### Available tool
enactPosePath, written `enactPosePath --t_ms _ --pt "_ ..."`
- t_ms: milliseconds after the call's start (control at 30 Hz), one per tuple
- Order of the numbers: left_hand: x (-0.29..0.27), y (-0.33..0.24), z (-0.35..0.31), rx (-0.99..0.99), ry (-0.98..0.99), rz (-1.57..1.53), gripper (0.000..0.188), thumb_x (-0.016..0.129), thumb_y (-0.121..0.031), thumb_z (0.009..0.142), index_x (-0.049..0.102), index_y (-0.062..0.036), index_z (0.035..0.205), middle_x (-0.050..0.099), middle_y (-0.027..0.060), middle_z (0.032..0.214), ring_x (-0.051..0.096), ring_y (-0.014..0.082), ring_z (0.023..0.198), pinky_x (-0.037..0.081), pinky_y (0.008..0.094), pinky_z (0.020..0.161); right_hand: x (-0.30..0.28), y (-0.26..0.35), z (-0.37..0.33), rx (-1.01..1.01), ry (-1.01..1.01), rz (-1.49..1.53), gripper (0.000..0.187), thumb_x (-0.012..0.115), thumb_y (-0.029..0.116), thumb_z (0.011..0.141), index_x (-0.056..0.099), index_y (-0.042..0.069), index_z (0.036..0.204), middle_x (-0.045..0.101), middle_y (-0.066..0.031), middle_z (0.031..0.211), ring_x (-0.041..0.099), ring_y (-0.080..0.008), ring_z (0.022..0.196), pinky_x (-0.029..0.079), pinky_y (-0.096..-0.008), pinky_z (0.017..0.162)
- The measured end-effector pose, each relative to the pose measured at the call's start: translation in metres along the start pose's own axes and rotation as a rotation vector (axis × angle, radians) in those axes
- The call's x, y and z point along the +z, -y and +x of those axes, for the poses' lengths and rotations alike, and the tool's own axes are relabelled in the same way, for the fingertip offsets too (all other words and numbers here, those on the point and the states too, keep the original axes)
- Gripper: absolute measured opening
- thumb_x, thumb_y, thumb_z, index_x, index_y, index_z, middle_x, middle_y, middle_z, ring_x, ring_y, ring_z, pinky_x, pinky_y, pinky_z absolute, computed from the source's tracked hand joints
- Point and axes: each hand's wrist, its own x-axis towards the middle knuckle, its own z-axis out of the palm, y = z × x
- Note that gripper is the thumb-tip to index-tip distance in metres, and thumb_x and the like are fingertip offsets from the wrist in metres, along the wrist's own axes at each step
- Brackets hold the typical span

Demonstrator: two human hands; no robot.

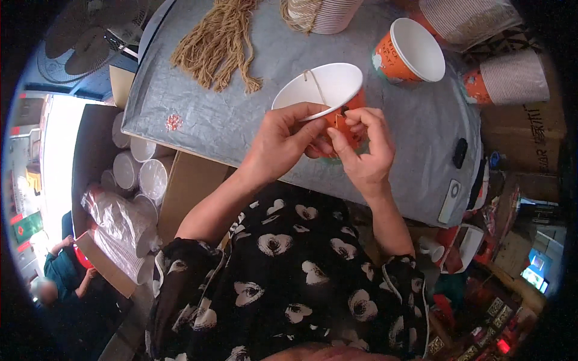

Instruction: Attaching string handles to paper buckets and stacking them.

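Both my hands hold one orange paper cup with a white inside, tilted toward me over the grey-covered table. My left hand grips its rim and near side. My right hand pinches the cup's outer wall near a small hole, fingers closed. A thin tan string runs across the cup's rim and down inside. A bundle of tan cords lies on the table at the far left.
Another orange cup stands behind the held one. Stacks of cups lie at the back and right. White cups and wrapped cup sleeves fill a box at my left. A person sits at lower left.
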Motion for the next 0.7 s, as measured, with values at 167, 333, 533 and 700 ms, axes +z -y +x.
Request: enactPosePath --t_ms 167,333,533,700 --pt "0.004 -0.002 -0.002 -0.002 0.0 -0.011 0.029 0.056 -0.017 0.103 0.06 -0.0002 0.127 0.072 0.0064 0.094 0.07 0.012 0.079 0.053 0.0231 0.064 0.004 -0.009 0.001 -0.164 0.02 -0.206 0.024 0.077 0.011 0.082 0.061 0.005 0.098 0.062 -0.0075 0.09 0.06 -0.027 0.08 0.046 -0.0403 0.074" --pt "0.004 -0.001 -0.003 0.035 -0.006 0.043 0.028 0.057 -0.016 0.103 0.061 0.0003 0.125 0.072 0.0057 0.093 0.07 0.0118 0.079 0.053 0.0233 0.064 0.009 -0.004 -0.002 -0.079 -0.024 -0.146 0.016 0.073 0.008 0.085 0.06 0.005 0.094 0.061 -0.0077 0.087 0.059 -0.0277 0.08 0.046 -0.04 0.073" --pt "0.004 0.0 -0.005 0.037 -0.042 0.067 0.027 0.058 -0.012 0.102 0.062 0.0018 0.125 0.073 0.0066 0.093 0.07 0.0111 0.079 0.055 0.0236 0.064 0.002 -0.003 -0.005 0.076 0.018 0.096 0.008 0.066 0.003 0.09 0.059 0.003 0.095 0.06 -0.0063 0.089 0.058 -0.0192 0.081 0.047 -0.032 0.071" --pt "0.008 0.001 -0.005 0.072 -0.097 0.063 0.028 0.059 -0.009 0.1 0.061 0.0039 0.125 0.073 0.0087 0.092 0.07 0.012 0.08 0.057 0.0247 0.065 -0.003 -0.005 -0.014 0.102 0.042 0.313 0.008 0.065 0.003 0.092 0.057 0.0 0.094 0.058 -0.0057 0.09 0.055 -0.0139 0.083 0.046 -0.0275 0.073"
